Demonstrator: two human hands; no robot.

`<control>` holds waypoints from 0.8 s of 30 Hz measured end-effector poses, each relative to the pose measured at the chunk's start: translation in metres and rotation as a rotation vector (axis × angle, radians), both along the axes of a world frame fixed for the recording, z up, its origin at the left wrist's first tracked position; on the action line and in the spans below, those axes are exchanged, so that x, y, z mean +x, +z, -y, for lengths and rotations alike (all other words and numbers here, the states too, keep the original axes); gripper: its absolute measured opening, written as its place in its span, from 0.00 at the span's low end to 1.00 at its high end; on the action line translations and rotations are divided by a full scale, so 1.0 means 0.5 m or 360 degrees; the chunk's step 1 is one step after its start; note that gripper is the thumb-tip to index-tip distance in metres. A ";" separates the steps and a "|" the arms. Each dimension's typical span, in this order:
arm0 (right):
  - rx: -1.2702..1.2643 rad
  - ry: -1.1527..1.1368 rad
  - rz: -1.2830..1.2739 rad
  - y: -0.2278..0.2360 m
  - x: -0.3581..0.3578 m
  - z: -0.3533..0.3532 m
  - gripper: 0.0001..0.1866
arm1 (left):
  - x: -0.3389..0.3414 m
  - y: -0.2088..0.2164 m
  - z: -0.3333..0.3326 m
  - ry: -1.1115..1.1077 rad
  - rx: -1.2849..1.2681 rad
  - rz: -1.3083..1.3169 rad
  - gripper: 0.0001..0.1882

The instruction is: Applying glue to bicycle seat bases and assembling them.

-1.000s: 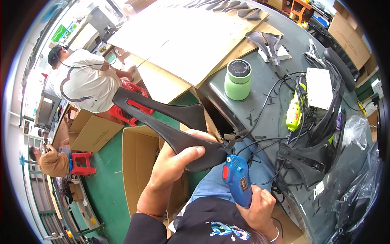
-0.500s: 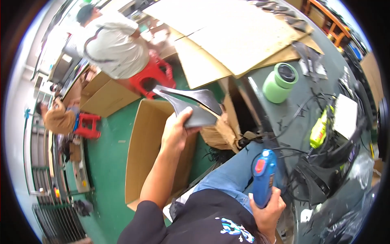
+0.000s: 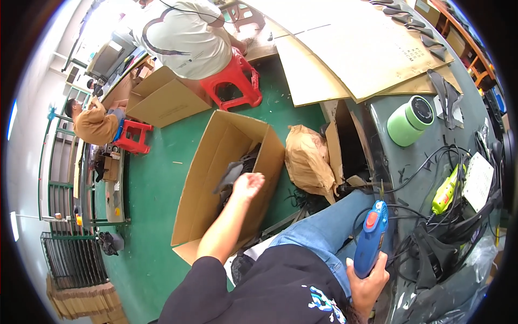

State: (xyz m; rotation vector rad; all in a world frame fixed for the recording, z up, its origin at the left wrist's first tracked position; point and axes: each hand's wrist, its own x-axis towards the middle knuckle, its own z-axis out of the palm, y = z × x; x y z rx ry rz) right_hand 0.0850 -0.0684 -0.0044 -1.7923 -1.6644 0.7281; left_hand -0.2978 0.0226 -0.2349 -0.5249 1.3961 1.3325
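My left hand is over the open cardboard box at my left, its fingers loosely spread and nothing visible between them. A dark grey, curved plastic piece is beside that wrist, inside the box's opening and slightly blurred; it looks apart from the fingers. Other dark pieces lie deeper in the box, partly hidden by my arm. My right hand is wrapped around a blue handheld power tool with a red button and a thin tip pointing up, held above my thigh by the table edge.
On the dark table at right stand a green jar, a yellow-green tool, cables and dark pieces. Cardboard sheets cover its far part. A brown paper bag sits beyond the box. Two people sit on red stools at left.
My left hand has moved down to the box, and the grey plastic piece has left its grip. My right hand still holds the blue tool. The view has shifted left.
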 end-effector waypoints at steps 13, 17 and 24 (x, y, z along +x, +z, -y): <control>0.0239 0.0028 -0.0205 0.050 0.023 0.017 0.30 | 0.558 0.417 -0.107 -0.2067 0.1669 -0.0101 0.09; 0.0426 0.0015 -0.0270 0.049 0.036 0.019 0.30 | 0.673 0.445 -0.093 -0.2360 0.2018 -0.0725 0.08; 0.0574 -0.0025 -0.0394 0.041 0.045 0.020 0.28 | 0.823 0.462 -0.052 -0.2199 0.2734 -0.2004 0.18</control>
